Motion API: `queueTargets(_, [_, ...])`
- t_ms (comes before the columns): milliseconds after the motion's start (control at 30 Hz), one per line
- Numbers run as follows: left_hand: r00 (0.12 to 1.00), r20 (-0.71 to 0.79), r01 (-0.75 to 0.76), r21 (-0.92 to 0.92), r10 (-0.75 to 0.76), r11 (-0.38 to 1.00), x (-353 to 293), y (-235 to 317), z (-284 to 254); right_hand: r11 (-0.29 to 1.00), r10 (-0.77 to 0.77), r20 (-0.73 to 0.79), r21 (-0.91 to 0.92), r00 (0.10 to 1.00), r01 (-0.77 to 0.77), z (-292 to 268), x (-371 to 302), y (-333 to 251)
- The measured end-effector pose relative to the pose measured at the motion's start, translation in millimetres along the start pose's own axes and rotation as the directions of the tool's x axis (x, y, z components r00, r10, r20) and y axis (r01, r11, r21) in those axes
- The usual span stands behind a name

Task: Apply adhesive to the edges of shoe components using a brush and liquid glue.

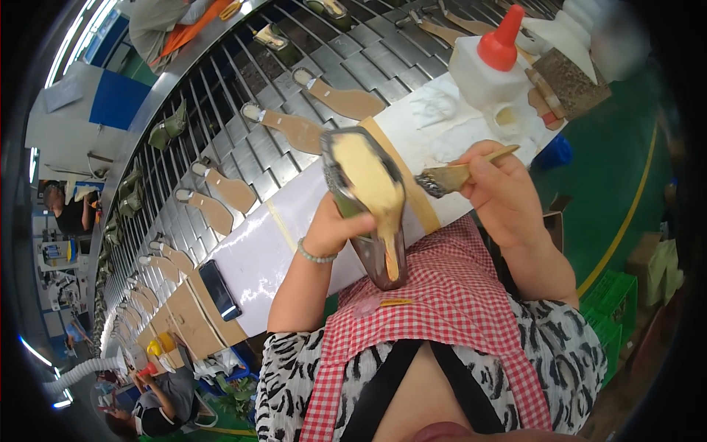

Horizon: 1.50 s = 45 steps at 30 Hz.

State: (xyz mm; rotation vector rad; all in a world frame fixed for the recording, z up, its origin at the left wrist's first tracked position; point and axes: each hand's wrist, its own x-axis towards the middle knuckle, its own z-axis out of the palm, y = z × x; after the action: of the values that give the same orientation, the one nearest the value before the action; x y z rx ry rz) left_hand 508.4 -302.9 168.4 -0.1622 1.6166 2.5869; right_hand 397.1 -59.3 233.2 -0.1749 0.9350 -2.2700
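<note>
My left hand (333, 227) is wrapped round a dark shoe upper (366, 177) above the front edge of the work surface. Its underside is turned up, showing a pale yellow bottom inside the folded dark rim. The toe and heel ends point away from me and towards me, but I cannot tell which is which. Pinched in my right hand (501, 193) is a flat brush (442, 180) with a wooden handle and dark, clotted bristles. The bristle end sits just right of the shoe upper, apart from it. A small cup (507, 118) stands beyond my right hand.
Tan soles (342, 99) lie along a slatted metal conveyor (276, 166), with more shoe uppers (169, 127) on its far side. A white bottle with a red nozzle (486, 62) stands at the right. A phone (219, 289) lies left. Other people work at the far left.
</note>
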Motion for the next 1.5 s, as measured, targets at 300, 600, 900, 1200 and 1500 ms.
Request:
queueTargets(300, [0.975,0.181,0.074,0.279,-0.128,0.957,0.0,7.1,33.9,0.558,-0.394,0.354,-0.641,0.848,0.527,8.1,-2.5,17.5])
queueTargets(600, [0.974,0.185,0.087,0.243,-0.134,0.966,-4.3,0.5,37.8,0.312,-0.378,0.535,-0.695,0.756,0.648,6.9,-8.8,15.7])
queueTargets(900, [0.960,0.226,0.111,0.238,-0.166,0.965,-4.0,-4.0,34.5,0.460,-0.234,0.562,-0.655,0.794,0.599,-2.2,-7.9,4.7])
queueTargets(1200, [0.944,0.251,0.150,0.256,-0.215,0.955,-1.5,-1.3,38.1,0.639,-0.163,0.487,-0.611,0.858,0.468,-3.1,-3.6,-2.1])
queueTargets(1500, [0.930,0.284,0.160,0.260,-0.234,0.952,2.0,-1.8,39.8,0.478,-0.132,0.600,-0.659,0.789,0.581,-2.1,-6.7,-11.5])
